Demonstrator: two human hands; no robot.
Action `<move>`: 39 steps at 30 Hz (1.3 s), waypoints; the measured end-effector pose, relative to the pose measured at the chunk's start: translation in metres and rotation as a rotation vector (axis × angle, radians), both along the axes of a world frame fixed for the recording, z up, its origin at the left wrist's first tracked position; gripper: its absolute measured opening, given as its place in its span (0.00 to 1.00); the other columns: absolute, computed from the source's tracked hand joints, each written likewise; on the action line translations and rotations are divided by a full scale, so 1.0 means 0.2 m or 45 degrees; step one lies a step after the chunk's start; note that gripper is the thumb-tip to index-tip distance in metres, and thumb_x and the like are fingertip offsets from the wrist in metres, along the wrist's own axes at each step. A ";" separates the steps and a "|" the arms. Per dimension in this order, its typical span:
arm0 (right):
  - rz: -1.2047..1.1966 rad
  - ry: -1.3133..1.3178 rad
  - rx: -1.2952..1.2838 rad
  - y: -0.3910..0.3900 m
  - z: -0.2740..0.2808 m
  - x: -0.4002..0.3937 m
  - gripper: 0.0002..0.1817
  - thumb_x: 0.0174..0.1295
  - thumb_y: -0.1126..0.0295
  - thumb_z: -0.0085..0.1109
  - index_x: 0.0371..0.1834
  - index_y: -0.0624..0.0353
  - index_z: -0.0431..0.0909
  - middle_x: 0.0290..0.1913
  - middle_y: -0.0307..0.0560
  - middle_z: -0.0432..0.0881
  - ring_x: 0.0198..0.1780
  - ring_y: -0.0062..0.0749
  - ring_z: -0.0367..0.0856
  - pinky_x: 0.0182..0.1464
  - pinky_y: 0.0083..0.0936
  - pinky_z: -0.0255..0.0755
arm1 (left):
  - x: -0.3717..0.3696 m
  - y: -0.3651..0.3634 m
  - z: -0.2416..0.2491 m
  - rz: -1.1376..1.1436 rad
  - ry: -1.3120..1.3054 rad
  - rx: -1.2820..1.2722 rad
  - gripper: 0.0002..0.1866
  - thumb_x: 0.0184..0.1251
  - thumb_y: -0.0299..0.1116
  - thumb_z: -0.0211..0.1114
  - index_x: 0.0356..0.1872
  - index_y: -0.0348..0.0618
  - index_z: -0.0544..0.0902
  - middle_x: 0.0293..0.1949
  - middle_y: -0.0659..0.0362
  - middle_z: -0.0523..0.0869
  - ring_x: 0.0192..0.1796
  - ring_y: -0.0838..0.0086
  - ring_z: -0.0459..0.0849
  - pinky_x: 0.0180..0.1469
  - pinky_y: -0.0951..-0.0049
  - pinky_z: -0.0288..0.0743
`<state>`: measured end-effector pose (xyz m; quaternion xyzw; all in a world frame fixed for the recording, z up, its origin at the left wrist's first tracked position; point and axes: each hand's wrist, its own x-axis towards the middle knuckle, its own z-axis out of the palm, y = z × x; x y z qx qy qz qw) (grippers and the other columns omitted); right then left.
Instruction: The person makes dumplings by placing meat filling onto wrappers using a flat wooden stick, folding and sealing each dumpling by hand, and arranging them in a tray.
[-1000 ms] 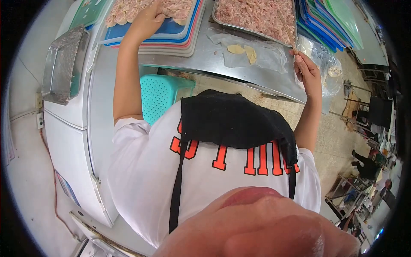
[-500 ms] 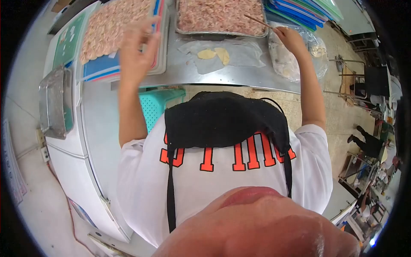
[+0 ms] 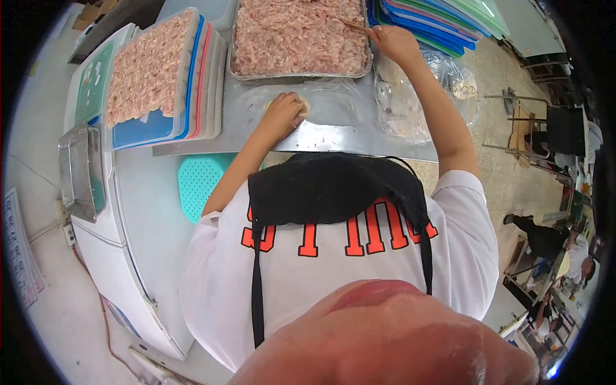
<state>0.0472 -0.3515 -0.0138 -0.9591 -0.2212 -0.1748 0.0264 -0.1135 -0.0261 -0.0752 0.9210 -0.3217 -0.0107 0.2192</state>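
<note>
- Nearest the camera: a white shirt with orange letters and a black apron (image 3: 333,186), the wearer standing close against the steel table (image 3: 333,136).
- Left hand (image 3: 282,114) lay palm down on a pale wrapper (image 3: 301,106) at the table's near edge, fingers curled over it, pressing or gathering it; whether it had truly gripped the wrapper could not be told. Forearm ran straight out from the body, elbow low.
- Wrapper sat on a clear plastic sheet (image 3: 333,102), probably to keep the dough off bare metal, just in front of the meat.
- Right hand (image 3: 393,43) reached farther, arm nearly straight, closed around a thin stick (image 3: 351,25) whose tip dipped into the filling tray (image 3: 298,38). The tray sat dead ahead, within reach of both hands.
- Left of it, a board of finished dumplings (image 3: 146,67) topped stacked boards; it looked a handy spot for setting pieces down.
- Far right: coloured boards (image 3: 436,19) piled, and a clear bag (image 3: 410,102) under the right forearm.
</note>
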 end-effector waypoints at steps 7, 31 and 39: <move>0.108 -0.002 -0.056 -0.09 0.02 -0.02 0.23 0.69 0.52 0.47 0.25 0.56 0.81 0.26 0.52 0.83 0.30 0.49 0.83 0.32 0.42 0.78 | 0.04 0.00 0.15 0.067 0.255 -0.250 0.10 0.59 0.37 0.67 0.35 0.42 0.85 0.39 0.54 0.82 0.46 0.58 0.80 0.50 0.62 0.73; 0.322 0.430 0.093 0.13 0.12 -0.47 0.18 0.70 0.56 0.50 0.28 0.56 0.79 0.26 0.50 0.81 0.30 0.47 0.82 0.32 0.40 0.76 | -0.06 -0.10 0.02 0.485 -0.008 -0.120 0.12 0.55 0.37 0.70 0.37 0.42 0.85 0.37 0.54 0.81 0.44 0.59 0.79 0.49 0.62 0.73; 0.251 0.509 0.284 0.17 0.13 -0.23 0.19 0.69 0.52 0.47 0.39 0.54 0.83 0.29 0.56 0.83 0.34 0.49 0.83 0.37 0.42 0.77 | -0.04 0.06 0.05 0.563 0.134 -0.696 0.08 0.60 0.32 0.67 0.37 0.40 0.86 0.37 0.55 0.84 0.40 0.65 0.83 0.45 0.70 0.76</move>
